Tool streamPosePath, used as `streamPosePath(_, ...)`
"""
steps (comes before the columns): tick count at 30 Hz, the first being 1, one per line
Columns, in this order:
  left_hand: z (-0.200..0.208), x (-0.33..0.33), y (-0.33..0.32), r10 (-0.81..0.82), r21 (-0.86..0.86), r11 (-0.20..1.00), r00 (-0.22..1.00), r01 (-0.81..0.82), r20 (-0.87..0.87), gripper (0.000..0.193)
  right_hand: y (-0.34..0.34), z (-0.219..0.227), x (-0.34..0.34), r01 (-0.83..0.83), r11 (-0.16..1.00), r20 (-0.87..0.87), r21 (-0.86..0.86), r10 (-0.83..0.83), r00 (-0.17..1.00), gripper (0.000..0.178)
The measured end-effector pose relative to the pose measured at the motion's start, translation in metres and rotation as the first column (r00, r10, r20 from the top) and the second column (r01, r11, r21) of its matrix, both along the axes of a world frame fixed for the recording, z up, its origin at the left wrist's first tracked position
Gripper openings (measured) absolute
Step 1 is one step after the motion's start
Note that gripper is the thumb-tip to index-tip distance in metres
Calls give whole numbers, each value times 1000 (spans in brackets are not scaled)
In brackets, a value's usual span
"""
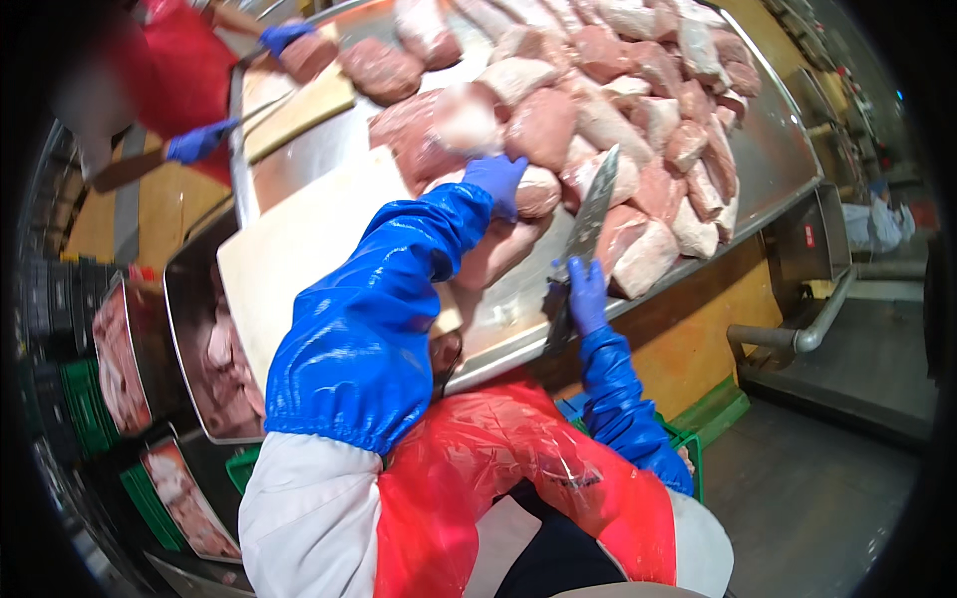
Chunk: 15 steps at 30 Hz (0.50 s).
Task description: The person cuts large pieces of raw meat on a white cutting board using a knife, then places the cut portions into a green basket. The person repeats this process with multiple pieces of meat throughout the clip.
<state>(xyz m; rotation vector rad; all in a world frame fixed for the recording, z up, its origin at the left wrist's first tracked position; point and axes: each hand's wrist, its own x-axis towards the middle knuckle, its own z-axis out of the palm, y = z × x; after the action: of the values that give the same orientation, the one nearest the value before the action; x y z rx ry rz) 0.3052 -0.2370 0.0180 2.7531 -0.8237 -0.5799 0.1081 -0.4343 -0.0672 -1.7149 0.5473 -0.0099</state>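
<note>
My left hand [495,182], in a purple glove and blue sleeve, reaches over the metal table and grips a pale, fatty-sided piece of raw meat [539,193]. Just below that piece lies a pinkish cut [498,253]. My right hand [588,294], gloved the same way, is closed near the table's front edge around a large knife [595,207]. Its broad blade points up and away, beside the heap of meat; the dark handle is partly hidden by the fingers. A white cutting board [309,234] lies left of my left hand, partly covered by my sleeve.
Many raw meat pieces [648,130] fill the far right of the metal table [788,130]. At the far left a person in a red apron [184,65] works at another board [299,118]. Meat-filled bins [221,349] stand at left; a metal pipe [809,334] juts out at right.
</note>
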Motion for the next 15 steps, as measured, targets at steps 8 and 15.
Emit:
streamPosePath(8,24,-47,-21,-386,-751,342,644,-565,-660,66,5,24,64,-82,925,324,371,-46,945,27)
streamPosePath(15,55,-173,227,239,-706,75,700,-704,-673,68,186,150,40,-666,663,447,343,508,736,33)
